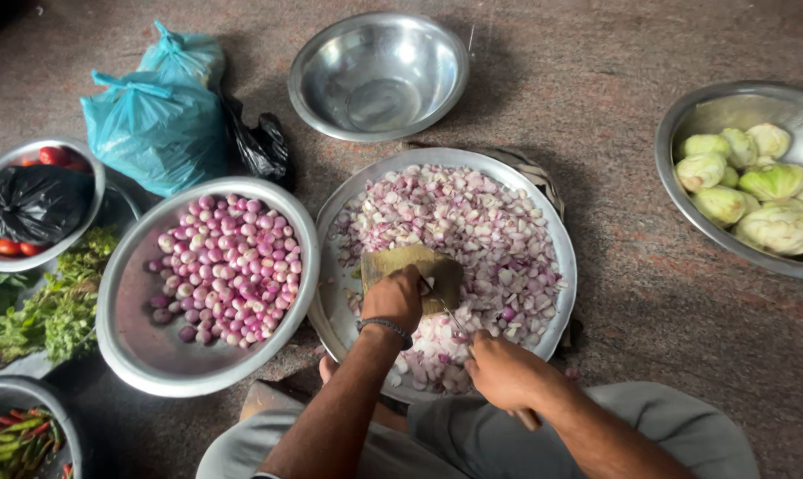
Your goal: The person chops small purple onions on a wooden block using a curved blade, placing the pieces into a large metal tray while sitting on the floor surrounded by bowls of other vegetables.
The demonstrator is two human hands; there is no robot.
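Onion pieces (454, 231) fill the steel tray (348, 293) on the floor. Left hand (394, 297) fingers pin a shallot on the wooden block (410, 262); right hand (508, 372) grips the knife (454, 318). Keep fingertips curled back.

Stone floor (650, 293): steel bowls (379, 75), teal bags (157, 129), greens (47, 310).

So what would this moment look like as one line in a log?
left hand: on small wooden board | right hand: grip on knife | around: chopped onions in steel tray
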